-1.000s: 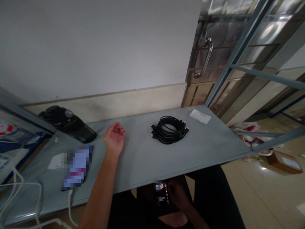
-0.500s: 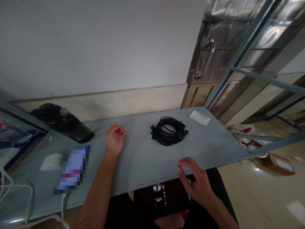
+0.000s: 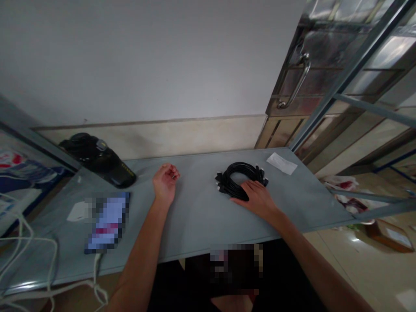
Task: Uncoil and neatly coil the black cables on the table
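Observation:
A coil of black cable [image 3: 235, 175] lies on the grey metal shelf [image 3: 195, 216], right of centre. My right hand [image 3: 255, 198] rests on the near side of the coil, fingers spread flat over it. My left hand [image 3: 165, 184] lies palm up on the shelf to the left of the coil, fingers loosely curled, with nothing in it.
A black device [image 3: 99, 159] sits at the back left. A phone [image 3: 107, 222] with a white charging cable [image 3: 48, 277] lies at the front left, beside a small white card [image 3: 76, 211]. A white paper slip [image 3: 281, 163] lies at the back right. A metal door [image 3: 305, 82] stands behind.
My right hand came up from below the shelf edge and moved forward onto the black cable coil. My left hand stayed in place.

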`<act>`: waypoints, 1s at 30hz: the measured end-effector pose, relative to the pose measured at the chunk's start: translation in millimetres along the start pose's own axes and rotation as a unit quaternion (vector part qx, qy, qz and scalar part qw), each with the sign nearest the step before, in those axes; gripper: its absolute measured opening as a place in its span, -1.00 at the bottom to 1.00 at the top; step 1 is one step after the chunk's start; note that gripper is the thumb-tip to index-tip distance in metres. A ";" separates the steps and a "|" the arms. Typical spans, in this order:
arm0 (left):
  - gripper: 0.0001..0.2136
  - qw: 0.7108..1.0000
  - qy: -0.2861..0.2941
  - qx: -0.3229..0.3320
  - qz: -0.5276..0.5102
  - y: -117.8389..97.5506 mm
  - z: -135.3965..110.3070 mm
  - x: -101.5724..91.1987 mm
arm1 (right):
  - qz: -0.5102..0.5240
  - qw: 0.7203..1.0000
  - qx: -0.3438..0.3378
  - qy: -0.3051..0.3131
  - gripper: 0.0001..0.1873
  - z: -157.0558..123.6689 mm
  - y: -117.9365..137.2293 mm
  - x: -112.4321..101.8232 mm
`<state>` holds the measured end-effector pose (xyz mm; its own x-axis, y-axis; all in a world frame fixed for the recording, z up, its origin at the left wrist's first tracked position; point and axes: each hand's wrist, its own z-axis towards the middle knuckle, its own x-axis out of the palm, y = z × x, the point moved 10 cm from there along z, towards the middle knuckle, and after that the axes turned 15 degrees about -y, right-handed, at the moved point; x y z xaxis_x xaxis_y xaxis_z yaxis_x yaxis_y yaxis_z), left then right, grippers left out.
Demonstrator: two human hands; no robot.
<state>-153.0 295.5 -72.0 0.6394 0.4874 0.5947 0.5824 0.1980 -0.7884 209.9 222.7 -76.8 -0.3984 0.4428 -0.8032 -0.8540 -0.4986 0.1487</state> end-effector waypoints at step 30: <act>-0.85 0.999 0.047 0.007 0.017 -5.3 -9.3 7.0 | 0.546 0.747 0.169 -0.339 -0.46 155.5 -12.9 -269.8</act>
<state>-146.9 290.0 -62.2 0.7034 0.4128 0.5786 0.5526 0.1944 -0.8104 276.4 225.6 227.7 -0.8997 0.2421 0.3632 0.1138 -0.6731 0.7307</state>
